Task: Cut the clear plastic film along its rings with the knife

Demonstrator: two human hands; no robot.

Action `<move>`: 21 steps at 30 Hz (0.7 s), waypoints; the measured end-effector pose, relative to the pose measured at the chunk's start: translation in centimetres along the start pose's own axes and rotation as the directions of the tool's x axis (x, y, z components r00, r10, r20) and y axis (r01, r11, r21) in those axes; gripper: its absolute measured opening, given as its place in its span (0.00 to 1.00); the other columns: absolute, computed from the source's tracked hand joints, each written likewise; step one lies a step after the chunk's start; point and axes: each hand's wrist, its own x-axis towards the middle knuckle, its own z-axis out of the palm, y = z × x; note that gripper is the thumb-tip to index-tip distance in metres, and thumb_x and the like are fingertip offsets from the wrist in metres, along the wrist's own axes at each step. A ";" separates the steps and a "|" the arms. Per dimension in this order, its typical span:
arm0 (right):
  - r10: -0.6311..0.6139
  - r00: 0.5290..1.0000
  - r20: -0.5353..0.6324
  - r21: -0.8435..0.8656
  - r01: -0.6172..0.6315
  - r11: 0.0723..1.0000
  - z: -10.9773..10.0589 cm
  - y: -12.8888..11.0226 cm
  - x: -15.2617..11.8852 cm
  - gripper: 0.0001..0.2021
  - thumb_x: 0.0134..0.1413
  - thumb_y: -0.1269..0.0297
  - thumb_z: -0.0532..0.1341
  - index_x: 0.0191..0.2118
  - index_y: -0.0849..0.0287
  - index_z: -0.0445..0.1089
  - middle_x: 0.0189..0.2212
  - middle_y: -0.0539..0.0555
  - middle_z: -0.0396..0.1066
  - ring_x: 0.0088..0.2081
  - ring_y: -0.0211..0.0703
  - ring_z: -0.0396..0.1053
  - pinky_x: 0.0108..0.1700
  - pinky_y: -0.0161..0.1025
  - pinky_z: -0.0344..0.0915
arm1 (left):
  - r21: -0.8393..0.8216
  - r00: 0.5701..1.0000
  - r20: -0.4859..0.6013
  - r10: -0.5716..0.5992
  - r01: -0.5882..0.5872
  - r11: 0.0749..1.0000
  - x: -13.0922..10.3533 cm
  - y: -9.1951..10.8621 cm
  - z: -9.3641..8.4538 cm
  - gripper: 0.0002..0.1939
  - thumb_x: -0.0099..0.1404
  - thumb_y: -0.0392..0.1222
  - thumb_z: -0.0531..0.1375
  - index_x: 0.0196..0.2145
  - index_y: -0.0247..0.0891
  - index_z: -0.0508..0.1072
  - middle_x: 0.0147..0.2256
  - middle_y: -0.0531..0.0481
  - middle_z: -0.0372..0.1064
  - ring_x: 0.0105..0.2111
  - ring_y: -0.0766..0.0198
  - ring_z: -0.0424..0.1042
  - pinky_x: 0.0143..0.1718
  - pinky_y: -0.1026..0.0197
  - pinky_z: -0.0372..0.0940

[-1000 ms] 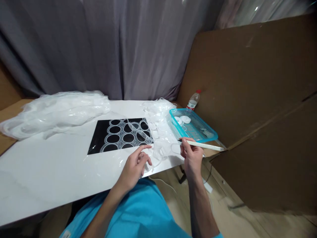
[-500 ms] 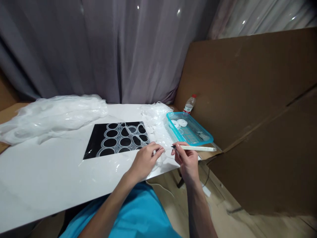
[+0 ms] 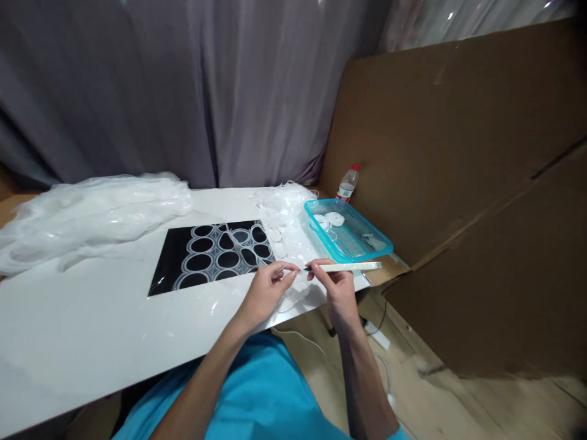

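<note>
My left hand (image 3: pixel 262 294) is closed in a pinch on a thin white strand (image 3: pixel 299 271) above the table's front edge. Close beside it, my right hand (image 3: pixel 340 294) grips a slim white pen-like tool (image 3: pixel 360 266); its dark tip points left at the strand, nearly at my left fingertips. Whether the tip touches the strand, I cannot tell. Behind my hands a black sheet (image 3: pixel 158 263) with rows of pale-edged rings lies flat, with a loose white strand across its right part. Beneath my fingers hangs more white, translucent material (image 3: pixel 293 298).
A blue plastic basket (image 3: pixel 367 255) holding white round pieces stands at the right, near a red-capped bottle (image 3: pixel 347 184). White scraps (image 3: pixel 284 198) lie beside it. A large heap of translucent white material (image 3: pixel 96 211) fills the back left. Cardboard (image 3: pixel 458 165) walls off the right side.
My right hand has come left with the tool, so its dark tip is nearer my left fingertips. The view has shifted slightly.
</note>
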 end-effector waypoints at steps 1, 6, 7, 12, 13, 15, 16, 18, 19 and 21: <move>-0.001 1.000 -0.015 0.014 0.001 1.000 0.0 0.1 0.0 0.11 0.64 0.54 0.72 0.38 0.57 0.84 0.30 0.53 0.78 0.35 0.46 0.73 0.46 0.42 0.68 | 0.008 1.000 0.003 -0.005 0.005 1.000 0.0 -0.1 0.1 0.17 0.73 0.55 0.66 0.45 0.38 0.85 0.40 0.46 0.81 0.35 0.60 0.74 0.38 0.61 0.65; 0.021 0.996 -0.092 0.085 -0.014 0.996 -0.1 0.3 0.2 0.13 0.62 0.53 0.73 0.39 0.59 0.83 0.29 0.53 0.76 0.30 0.42 0.68 0.36 0.40 0.64 | -0.021 0.998 -0.053 -0.043 0.042 0.999 -0.1 -0.4 0.0 0.19 0.71 0.57 0.68 0.41 0.36 0.85 0.33 0.47 0.78 0.28 0.63 0.69 0.29 0.63 0.58; 0.037 0.994 -0.102 0.110 -0.025 0.994 -0.1 0.3 0.2 0.13 0.61 0.53 0.74 0.39 0.59 0.82 0.28 0.53 0.75 0.29 0.41 0.67 0.34 0.39 0.62 | -0.030 0.997 -0.072 -0.036 0.034 0.999 -0.1 -0.4 0.0 0.19 0.70 0.57 0.68 0.40 0.37 0.85 0.33 0.47 0.79 0.28 0.63 0.69 0.29 0.63 0.58; 0.107 0.987 -0.118 0.297 -0.068 0.952 0.2 -0.5 0.1 0.12 0.58 0.55 0.76 0.38 0.59 0.81 0.30 0.54 0.75 0.28 0.41 0.67 0.30 0.39 0.62 | -0.042 0.993 -0.116 -0.007 0.002 0.999 0.0 -0.5 -0.6 0.18 0.70 0.56 0.68 0.40 0.36 0.84 0.38 0.45 0.80 0.34 0.60 0.73 0.33 0.63 0.62; 0.110 0.988 -0.111 0.329 -0.068 0.942 0.3 -0.7 0.1 0.12 0.57 0.55 0.76 0.37 0.59 0.81 0.31 0.54 0.75 0.29 0.41 0.68 0.31 0.39 0.64 | -0.042 0.993 -0.120 -0.008 0.003 0.999 0.0 -0.5 -0.8 0.18 0.71 0.56 0.68 0.40 0.36 0.84 0.37 0.45 0.80 0.34 0.60 0.73 0.33 0.63 0.62; 0.105 0.990 -0.097 0.379 -0.061 0.924 0.4 -1.0 0.1 0.10 0.57 0.57 0.76 0.37 0.58 0.81 0.33 0.54 0.75 0.31 0.42 0.70 0.33 0.40 0.67 | -0.055 0.991 -0.130 -0.015 0.007 0.998 0.0 -0.5 -1.0 0.18 0.71 0.56 0.68 0.40 0.37 0.83 0.35 0.47 0.78 0.32 0.62 0.71 0.32 0.63 0.61; 0.099 0.990 -0.096 0.395 -0.053 0.917 0.5 -1.2 0.1 0.10 0.57 0.58 0.75 0.37 0.58 0.81 0.34 0.54 0.75 0.32 0.42 0.72 0.36 0.41 0.69 | -0.072 0.991 -0.135 -0.024 0.014 0.997 0.0 -0.5 -1.1 0.18 0.71 0.57 0.68 0.40 0.37 0.82 0.33 0.48 0.76 0.31 0.63 0.70 0.31 0.63 0.60; 0.090 0.992 -0.088 0.408 -0.046 0.912 0.6 -1.3 0.1 0.09 0.58 0.58 0.75 0.37 0.57 0.80 0.35 0.54 0.75 0.34 0.43 0.73 0.42 0.43 0.73 | -0.112 0.989 -0.140 -0.048 0.032 0.993 -0.1 -0.2 -1.2 0.19 0.71 0.58 0.68 0.40 0.38 0.81 0.30 0.50 0.73 0.29 0.64 0.68 0.29 0.64 0.59; 0.089 0.993 -0.083 0.412 -0.047 0.910 0.6 -1.3 0.1 0.10 0.59 0.57 0.75 0.38 0.56 0.80 0.34 0.53 0.75 0.35 0.44 0.74 0.45 0.45 0.75 | -0.125 0.989 -0.136 -0.057 0.040 0.991 -0.1 -0.1 -1.3 0.19 0.71 0.59 0.68 0.40 0.38 0.81 0.29 0.51 0.72 0.29 0.64 0.68 0.28 0.64 0.58; 0.099 0.993 -0.056 0.426 -0.066 0.902 0.7 -1.3 0.1 0.11 0.60 0.54 0.74 0.38 0.55 0.79 0.33 0.52 0.75 0.37 0.46 0.76 0.52 0.50 0.76 | -0.125 0.990 -0.127 -0.058 0.042 0.991 -0.1 0.3 -1.3 0.20 0.71 0.59 0.67 0.40 0.38 0.80 0.29 0.50 0.72 0.30 0.62 0.69 0.28 0.64 0.59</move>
